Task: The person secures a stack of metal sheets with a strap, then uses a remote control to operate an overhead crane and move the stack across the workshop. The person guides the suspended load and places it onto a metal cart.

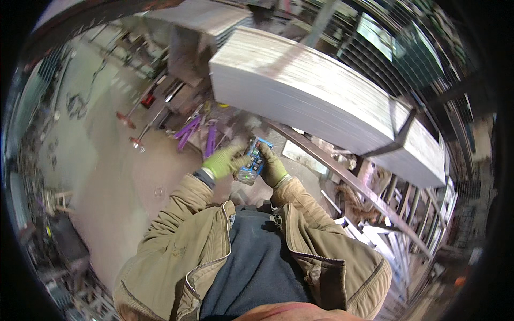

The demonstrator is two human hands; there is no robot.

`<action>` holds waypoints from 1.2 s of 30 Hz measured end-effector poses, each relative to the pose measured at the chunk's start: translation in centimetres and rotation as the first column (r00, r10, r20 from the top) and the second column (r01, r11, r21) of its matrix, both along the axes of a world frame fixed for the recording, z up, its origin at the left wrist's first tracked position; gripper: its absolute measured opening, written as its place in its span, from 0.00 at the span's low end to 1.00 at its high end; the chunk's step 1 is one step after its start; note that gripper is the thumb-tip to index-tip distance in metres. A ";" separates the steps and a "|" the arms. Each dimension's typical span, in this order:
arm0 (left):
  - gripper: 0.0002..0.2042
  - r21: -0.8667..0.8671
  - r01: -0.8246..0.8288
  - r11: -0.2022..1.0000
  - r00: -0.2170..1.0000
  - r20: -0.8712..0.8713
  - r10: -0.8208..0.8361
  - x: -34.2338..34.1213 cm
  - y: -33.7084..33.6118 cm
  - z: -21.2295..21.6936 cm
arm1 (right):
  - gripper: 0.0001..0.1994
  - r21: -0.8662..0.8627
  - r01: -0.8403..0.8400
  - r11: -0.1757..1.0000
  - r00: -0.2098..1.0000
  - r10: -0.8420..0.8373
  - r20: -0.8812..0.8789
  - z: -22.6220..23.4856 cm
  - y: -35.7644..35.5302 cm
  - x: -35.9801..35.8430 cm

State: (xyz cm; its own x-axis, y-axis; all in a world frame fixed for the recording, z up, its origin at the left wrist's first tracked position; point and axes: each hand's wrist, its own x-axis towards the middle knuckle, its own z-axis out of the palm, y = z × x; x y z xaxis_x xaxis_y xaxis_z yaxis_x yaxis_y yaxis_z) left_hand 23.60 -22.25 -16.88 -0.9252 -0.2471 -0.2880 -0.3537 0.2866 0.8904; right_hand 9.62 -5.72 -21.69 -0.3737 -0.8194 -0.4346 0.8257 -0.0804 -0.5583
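Both my hands wear yellow-green gloves and hold a small blue handheld control box (255,159) with several buttons, in front of my chest. My left hand (225,161) grips its left side, fingers curled onto the face. My right hand (272,167) wraps its right side. Just beyond the box hangs a thick stack of grey metal sheets (321,96), bound by a dark strap (401,134) and raised above the floor.
A rusty steel rack (369,198) with angled beams runs under the stack to the right. Purple lifting slings (195,134) lie on the concrete floor (107,160) ahead. Red-ended bars (136,128) and clutter sit to the left. White metal profiles (375,235) lie at lower right.
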 end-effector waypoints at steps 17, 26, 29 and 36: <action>0.27 0.170 -0.486 0.857 0.666 -0.563 0.489 -17.2 -24.3 -2.8 | 0.18 0.103 0.484 0.869 0.875 -0.478 -0.078 -0.2 11.5 2.3; 0.28 0.223 -0.365 0.904 0.729 -0.536 0.426 -15.5 -22.3 1.5 | 0.13 0.069 0.642 0.764 0.766 -0.641 -0.042 0.5 10.0 6.4; 0.31 0.184 -0.374 0.909 0.739 -0.532 0.412 -15.4 -21.5 2.8 | 0.19 0.077 0.672 0.736 0.740 -0.669 -0.065 1.3 9.4 6.8; 0.31 0.191 -0.381 0.905 0.703 -0.575 0.417 -15.2 -19.9 5.8 | 0.15 0.062 0.643 0.763 0.766 -0.642 -0.046 2.7 8.5 8.7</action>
